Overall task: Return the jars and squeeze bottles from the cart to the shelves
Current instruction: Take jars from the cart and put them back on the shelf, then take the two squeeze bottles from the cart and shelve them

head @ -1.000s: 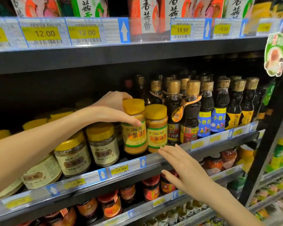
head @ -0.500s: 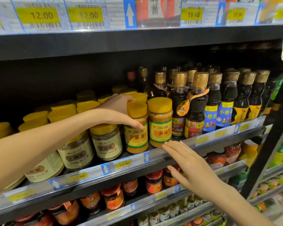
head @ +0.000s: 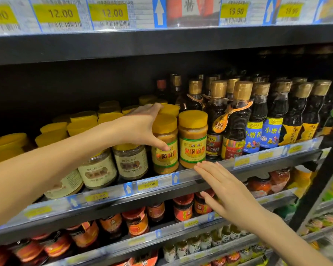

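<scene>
On my feed I see the left sauce jar (head: 164,160) with a mustard-yellow lid, orange-brown paste and a yellow label edged in green with red characters. The right sauce jar (head: 193,139) matches it. The squat jars (head: 132,162) beside them have yellow lids and cream labels with brown print. The sesame oil bottles (head: 236,131) are dark brown with gold caps; I make out blue labels (head: 271,131) with yellow characters on some and black-and-yellow ones on others. The price tags (head: 61,13) are yellow on white strips with blue arrows. The shelf (head: 161,47) is black. The lower jars (head: 183,208) are red and orange with red lids.
</scene>
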Demonstrator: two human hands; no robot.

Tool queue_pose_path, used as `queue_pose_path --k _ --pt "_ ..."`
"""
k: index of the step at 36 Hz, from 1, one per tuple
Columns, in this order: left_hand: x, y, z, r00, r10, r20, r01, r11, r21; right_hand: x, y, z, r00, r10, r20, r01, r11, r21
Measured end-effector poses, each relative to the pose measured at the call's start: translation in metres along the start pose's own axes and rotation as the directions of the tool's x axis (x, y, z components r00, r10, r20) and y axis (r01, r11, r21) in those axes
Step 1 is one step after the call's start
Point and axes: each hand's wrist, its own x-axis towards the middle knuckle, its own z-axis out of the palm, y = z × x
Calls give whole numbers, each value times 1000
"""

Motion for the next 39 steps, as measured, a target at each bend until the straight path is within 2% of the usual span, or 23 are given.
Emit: queue_pose_path --k 4,7,12,17,20,25,29,33,39 --pt "-40 3 2 974 101 -204 -93 995 47 0 4 -3 999 -36 23 36 999 -11" --pt "-77 2 11 957 123 -262 -111 992 61 0 8 -5 995 -89 37 89 996 -3" --pt "-143 -9 36 981 54 -184 -49 998 32 4 12 -14 985 -147 87 145 989 29" --pt "-213 -15 52 979 -183 -89 177 982 -68 15 7 -40 972 -121 200 91 984 152" --pt "-253 -22 55 954 -299 -25 297 952 -70 25 -12 -55 969 -137 204 101 979 176" --pt "-323 -40 57 879 -470 74 473 880 -31 41 -66 -57 927 -315 206 268 937 224" --pt "-385 -60 58 791 -600 118 608 792 -52 54 -126 -39 870 -453 194 398 878 264" --pt "-455 -79 53 704 -694 149 705 708 -33 67 -203 -24 791 -563 238 481 814 326" --pt "-575 -102 45 549 -819 170 823 565 65 87 -337 5 688 -695 207 590 703 396"
